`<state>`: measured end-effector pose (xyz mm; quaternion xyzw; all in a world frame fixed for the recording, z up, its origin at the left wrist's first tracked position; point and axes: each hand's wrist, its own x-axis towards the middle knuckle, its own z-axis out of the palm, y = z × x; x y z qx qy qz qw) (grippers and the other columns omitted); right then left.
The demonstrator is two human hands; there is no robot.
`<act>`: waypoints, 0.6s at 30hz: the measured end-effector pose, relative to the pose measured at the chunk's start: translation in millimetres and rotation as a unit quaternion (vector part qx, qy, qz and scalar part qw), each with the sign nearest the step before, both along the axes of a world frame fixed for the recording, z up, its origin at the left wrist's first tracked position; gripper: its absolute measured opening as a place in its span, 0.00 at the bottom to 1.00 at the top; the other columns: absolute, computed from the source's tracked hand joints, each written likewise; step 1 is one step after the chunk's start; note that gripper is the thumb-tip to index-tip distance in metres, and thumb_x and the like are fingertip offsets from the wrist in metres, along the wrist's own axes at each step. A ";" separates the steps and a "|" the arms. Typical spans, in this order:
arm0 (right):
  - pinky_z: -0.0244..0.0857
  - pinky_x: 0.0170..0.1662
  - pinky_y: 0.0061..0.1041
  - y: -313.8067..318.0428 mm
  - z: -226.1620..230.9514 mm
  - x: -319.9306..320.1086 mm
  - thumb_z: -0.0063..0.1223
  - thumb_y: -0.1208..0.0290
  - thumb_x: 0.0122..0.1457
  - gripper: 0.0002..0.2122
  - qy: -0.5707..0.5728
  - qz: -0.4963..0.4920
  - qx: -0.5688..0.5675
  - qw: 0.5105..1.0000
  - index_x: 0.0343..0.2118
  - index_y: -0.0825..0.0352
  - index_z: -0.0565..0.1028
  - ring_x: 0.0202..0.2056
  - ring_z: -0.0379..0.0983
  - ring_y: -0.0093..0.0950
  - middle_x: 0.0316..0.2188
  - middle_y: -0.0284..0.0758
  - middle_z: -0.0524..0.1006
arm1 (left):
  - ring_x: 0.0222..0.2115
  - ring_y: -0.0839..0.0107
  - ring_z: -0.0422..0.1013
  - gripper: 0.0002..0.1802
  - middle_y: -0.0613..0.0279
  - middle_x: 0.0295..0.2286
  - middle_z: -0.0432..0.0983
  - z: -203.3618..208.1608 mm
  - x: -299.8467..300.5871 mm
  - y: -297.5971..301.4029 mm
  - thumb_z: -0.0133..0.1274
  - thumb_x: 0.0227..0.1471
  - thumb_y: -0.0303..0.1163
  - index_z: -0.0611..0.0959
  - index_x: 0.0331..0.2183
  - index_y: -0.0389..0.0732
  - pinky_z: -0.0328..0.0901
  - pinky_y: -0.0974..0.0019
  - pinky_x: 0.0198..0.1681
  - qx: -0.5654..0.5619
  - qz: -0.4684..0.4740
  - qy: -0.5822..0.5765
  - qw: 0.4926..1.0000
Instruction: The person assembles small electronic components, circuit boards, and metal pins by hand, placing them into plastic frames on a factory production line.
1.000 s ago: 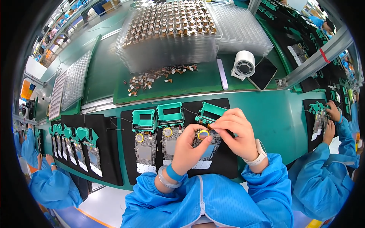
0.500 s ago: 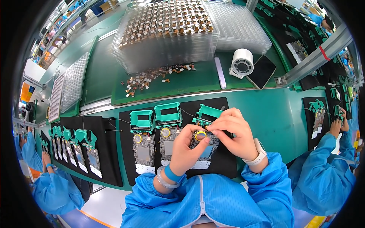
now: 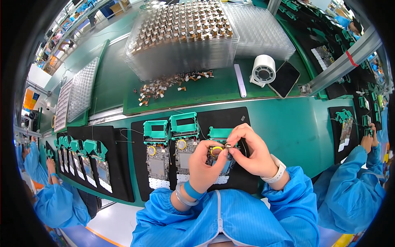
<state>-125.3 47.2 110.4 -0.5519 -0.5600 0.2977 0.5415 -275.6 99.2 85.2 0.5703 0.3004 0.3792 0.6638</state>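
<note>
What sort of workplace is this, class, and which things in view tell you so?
Most likely an electronics assembly line: circuit boards with green plastic frames lie on a black mat, clear plastic trays stand stacked behind, and a co-worker in blue sits or stands alongside.

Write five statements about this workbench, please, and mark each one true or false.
1. The right hand pinches a small part beside the left hand. True.
2. The white fan stands right of the phone. False: it stands left of it.
3. The purple stick lies left of the white fan. True.
4. The blue wristband is on the right wrist. False: it is on the left.
5. The loose parts lie on a black mat. False: they lie on the green surface.
</note>
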 end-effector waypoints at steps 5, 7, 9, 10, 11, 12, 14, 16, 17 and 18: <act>0.56 0.49 0.31 -0.3 -0.9 1.4 0.52 0.85 0.44 0.13 -0.013 0.002 0.008 1.000 0.35 0.66 0.71 0.40 0.68 0.32 0.30 0.32 0.73 | 0.34 0.81 0.68 0.10 0.64 0.31 0.73 1.2 -0.1 2.2 0.55 0.48 0.20 0.73 0.35 0.35 0.63 0.76 0.39 -0.002 -0.018 -0.025 1.000; 0.57 0.48 0.31 0.6 0.0 2.1 0.53 0.85 0.44 0.13 -0.015 0.002 0.010 1.000 0.34 0.66 0.71 0.40 0.68 0.33 0.30 0.33 0.73 | 0.34 0.81 0.67 0.10 0.64 0.32 0.73 -0.4 -1.8 2.8 0.55 0.49 0.20 0.73 0.36 0.35 0.63 0.76 0.39 0.001 -0.020 -0.024 1.000; 0.58 0.48 0.33 1.8 0.7 2.7 0.55 0.83 0.44 0.12 -0.070 -0.006 0.056 0.996 0.34 0.65 0.72 0.41 0.68 0.34 0.32 0.34 0.74 | 0.34 0.81 0.67 0.11 0.64 0.32 0.72 -1.7 -2.7 4.3 0.55 0.49 0.20 0.73 0.36 0.35 0.63 0.77 0.39 0.004 -0.020 -0.022 1.000; 0.59 0.48 0.34 2.9 3.7 2.9 0.57 0.82 0.44 0.12 -0.111 -0.026 0.086 0.990 0.34 0.65 0.73 0.42 0.68 0.35 0.34 0.35 0.74 | 0.34 0.82 0.67 0.11 0.64 0.32 0.72 -2.0 -2.4 4.7 0.55 0.49 0.20 0.73 0.36 0.35 0.63 0.77 0.39 -0.006 -0.011 -0.044 0.999; 0.59 0.48 0.35 3.8 7.7 3.5 0.58 0.81 0.45 0.11 -0.152 -0.046 0.116 0.980 0.33 0.65 0.73 0.42 0.68 0.36 0.35 0.36 0.74 | 0.34 0.82 0.66 0.11 0.64 0.33 0.72 -2.4 -2.1 5.2 0.55 0.49 0.20 0.73 0.36 0.36 0.62 0.77 0.39 -0.016 -0.003 -0.067 0.998; 0.59 0.49 0.36 3.6 11.6 5.1 0.59 0.79 0.45 0.13 -0.195 -0.063 0.118 0.972 0.36 0.65 0.73 0.44 0.67 0.37 0.39 0.37 0.74 | 0.34 0.82 0.66 0.14 0.65 0.34 0.71 -2.4 -2.2 7.1 0.55 0.50 0.21 0.71 0.40 0.37 0.62 0.77 0.38 -0.023 -0.017 -0.057 0.998; 0.57 0.52 0.36 5.3 10.8 9.8 0.59 0.76 0.46 0.16 -0.215 -0.088 0.083 0.969 0.40 0.65 0.72 0.48 0.65 0.39 0.44 0.39 0.72 | 0.34 0.81 0.66 0.18 0.63 0.34 0.71 -4.0 5.2 9.1 0.53 0.51 0.22 0.67 0.44 0.37 0.62 0.77 0.37 -0.105 -0.047 -0.080 0.990; 0.54 0.54 0.34 9.2 3.9 17.5 0.60 0.73 0.47 0.19 -0.201 -0.102 0.021 0.974 0.44 0.66 0.71 0.51 0.61 0.41 0.48 0.41 0.69 | 0.34 0.75 0.68 0.22 0.57 0.34 0.71 -12.7 4.7 11.6 0.52 0.51 0.23 0.63 0.46 0.36 0.64 0.72 0.37 -0.061 -0.097 0.057 0.992; 0.54 0.55 0.34 10.7 -2.8 19.4 0.60 0.72 0.47 0.20 -0.199 -0.103 0.001 0.975 0.45 0.66 0.71 0.51 0.61 0.41 0.48 0.41 0.68 | 0.35 0.72 0.68 0.23 0.55 0.34 0.70 -12.8 6.0 8.7 0.52 0.50 0.23 0.63 0.46 0.36 0.64 0.70 0.37 -0.019 -0.099 0.101 0.990; 0.53 0.55 0.35 14.0 -12.5 22.8 0.60 0.71 0.47 0.20 -0.198 -0.101 -0.018 0.975 0.45 0.66 0.71 0.52 0.60 0.40 0.49 0.42 0.68 | 0.35 0.66 0.69 0.23 0.52 0.34 0.69 -20.4 7.0 7.9 0.52 0.50 0.25 0.63 0.46 0.36 0.64 0.65 0.38 0.004 -0.090 0.095 0.991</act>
